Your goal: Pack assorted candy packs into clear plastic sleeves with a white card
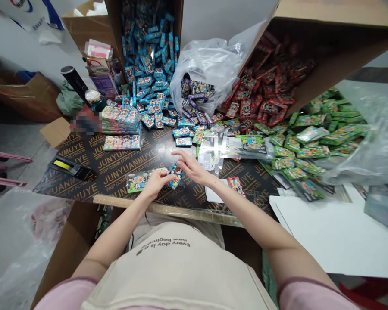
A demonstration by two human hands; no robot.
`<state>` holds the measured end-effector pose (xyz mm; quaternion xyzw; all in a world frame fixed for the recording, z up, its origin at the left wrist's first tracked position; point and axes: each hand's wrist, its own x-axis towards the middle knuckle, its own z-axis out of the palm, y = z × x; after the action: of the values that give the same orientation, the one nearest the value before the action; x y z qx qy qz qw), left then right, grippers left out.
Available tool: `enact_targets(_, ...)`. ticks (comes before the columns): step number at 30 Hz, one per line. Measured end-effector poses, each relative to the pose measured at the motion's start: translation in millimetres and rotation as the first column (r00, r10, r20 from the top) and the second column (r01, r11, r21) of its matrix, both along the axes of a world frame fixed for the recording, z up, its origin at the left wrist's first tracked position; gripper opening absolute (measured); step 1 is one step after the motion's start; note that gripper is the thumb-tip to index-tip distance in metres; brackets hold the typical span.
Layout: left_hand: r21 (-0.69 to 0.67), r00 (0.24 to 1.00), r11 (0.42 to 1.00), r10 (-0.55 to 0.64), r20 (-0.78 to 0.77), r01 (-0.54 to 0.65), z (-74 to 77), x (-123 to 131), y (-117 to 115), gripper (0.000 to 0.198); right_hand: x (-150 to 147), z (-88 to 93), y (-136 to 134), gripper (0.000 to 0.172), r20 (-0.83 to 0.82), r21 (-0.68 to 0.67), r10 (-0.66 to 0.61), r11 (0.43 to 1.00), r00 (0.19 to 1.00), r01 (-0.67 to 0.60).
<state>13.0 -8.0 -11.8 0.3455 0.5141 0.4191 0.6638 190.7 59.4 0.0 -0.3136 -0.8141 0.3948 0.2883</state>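
My left hand [157, 182] is closed in a pinch on a small blue packet [174, 182] with colourful print, held just above the dark plywood tabletop [106, 181]. Right beside that packet is my right hand [193, 168], its index finger stretched out to the left and the fingers apart; whether a fingertip touches the packet is hard to make out. Under and left of my left hand lies a green printed card [137, 180], partly covered by the hand. A red packet [236, 185] and a white card [215, 194] lie beyond my right wrist.
Blue boxes [155, 82], red packets [261, 90] and green packets [310, 148] spill from the back. Purple packets [197, 92] sit in a clear bag [210, 56]. Printed packs [121, 120] are stacked left, near a black-and-yellow tool [69, 167]. White sheets [339, 232] lie right.
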Motion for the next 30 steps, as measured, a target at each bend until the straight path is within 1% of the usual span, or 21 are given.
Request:
enact_targets(1,-0.005,1.000,1.000,0.024,0.002,-0.024,0.1,6.1,-0.6,0.037,6.0,0.4,-8.1,0.052,-0.005,0.044,-0.053,0.998,0.999,0.053)
enact_targets(2,-0.011,0.998,0.998,0.058,0.000,-0.058,-0.1,11.0,-1.4,0.038,11.1,0.0,-15.4,0.062,-0.005,0.104,-0.099,0.990,0.995,0.099)
enact_targets(4,-0.028,0.996,0.996,0.088,0.000,-0.088,-1.1,17.7,-3.1,0.041,17.6,-2.7,-28.5,0.082,0.028,0.230,-0.125,0.966,0.992,0.115)
enact_targets(5,-0.030,0.998,0.997,0.071,0.001,-0.070,-1.7,19.3,-3.9,0.042,19.1,-4.9,-34.1,0.087,0.055,0.273,-0.121,0.957,0.991,0.102)
enact_targets(7,0.001,1.000,1.000,-0.018,-0.023,0.018,-3.7,17.7,-4.9,0.046,20.7,-10.5,-42.6,0.083,0.071,0.311,-0.145,0.943,0.987,0.116)
enact_targets(8,0.046,0.995,0.997,-0.065,-0.070,0.068,-5.2,14.0,-4.9,0.048,21.7,-13.9,-45.2,0.080,0.056,0.316,-0.180,0.936,0.982,0.154)
enact_targets(9,0.114,0.982,0.987,-0.095,-0.161,0.114,-7.3,8.3,-4.6,0.050,23.3,-17.8,-46.6,0.077,0.032,0.318,-0.231,0.925,0.972,0.209)
enact_targets(10,0.195,0.949,0.967,-0.102,-0.297,0.165,-10.0,0.8,-4.0,0.055,25.6,-22.0,-46.9,0.076,0.014,0.319,-0.292,0.908,0.956,0.273)
enact_targets(11,0.267,0.880,0.935,-0.087,-0.466,0.234,-13.3,-8.0,-3.2,0.064,28.4,-26.4,-46.3,0.074,0.010,0.323,-0.347,0.889,0.938,0.325)
enact_targets(12,0.309,0.768,0.893,-0.060,-0.638,0.327,-17.2,-17.2,-2.4,0.077,31.5,-30.8,-45.2,0.073,0.025,0.330,-0.386,0.874,0.922,0.357)
enact_targets(13,0.303,0.624,0.850,-0.038,-0.780,0.431,-21.3,-26.0,-1.6,0.089,34.4,-34.9,-44.0,0.073,0.057,0.338,-0.405,0.868,0.912,0.365)
enact_targets(14,0.258,0.477,0.813,-0.029,-0.878,0.523,-25.3,-33.7,-1.1,0.099,36.6,-38.5,-43.0,0.073,0.101,0.347,-0.404,0.871,0.909,0.348)
enact_targets(15,0.197,0.356,0.782,-0.034,-0.934,0.592,-28.9,-39.5,-1.0,0.104,38.0,-41.1,-42.5,0.073,0.155,0.355,-0.384,0.882,0.910,0.312)
enact_targets(16,0.148,0.275,0.756,-0.045,-0.960,0.638,-31.8,-43.3,-1.2,0.106,38.3,-42.6,-42.6,0.074,0.211,0.361,-0.358,0.893,0.910,0.268)
enact_targets(17,0.126,0.237,0.733,-0.049,-0.970,0.668,-33.6,-45.2,-1.7,0.106,37.6,-43.0,-43.5,0.074,0.262,0.368,-0.335,0.902,0.905,0.228)
enact_targets(18,0.131,0.230,0.715,-0.043,-0.972,0.687,-34.2,-45.5,-2.6,0.108,36.2,-42.3,-45.0,0.073,0.306,0.375,-0.322,0.906,0.896,0.198)
enact_targets(19,0.155,0.243,0.698,-0.028,-0.970,0.699,-33.9,-44.8,-3.5,0.109,34.3,-40.6,-46.9,0.073,0.343,0.383,-0.313,0.908,0.886,0.173)
enact_targets(22,0.243,0.315,0.652,0.008,-0.949,0.718,-29.0,-40.9,-6.0,0.114,28.9,-32.7,-53.7,0.075,0.407,0.372,-0.264,0.922,0.874,0.105)
enact_targets(25,0.298,0.368,0.621,0.015,-0.930,0.725,-24.7,-38.8,-6.7,0.116,27.7,-24.9,-57.5,0.081,0.423,0.296,-0.159,0.955,0.892,0.030)
enact_targets(28,0.318,0.390,0.580,-0.001,-0.921,0.750,-23.7,-37.0,-6.8,0.116,30.5,-20.9,-55.5,0.089,0.418,0.209,-0.054,0.977,0.907,-0.038)
enact_targets(30,0.332,0.409,0.556,-0.014,-0.913,0.762,-24.0,-36.1,-6.5,0.116,33.4,-21.3,-51.8,0.094,0.389,0.173,-0.008,0.983,0.921,-0.064)
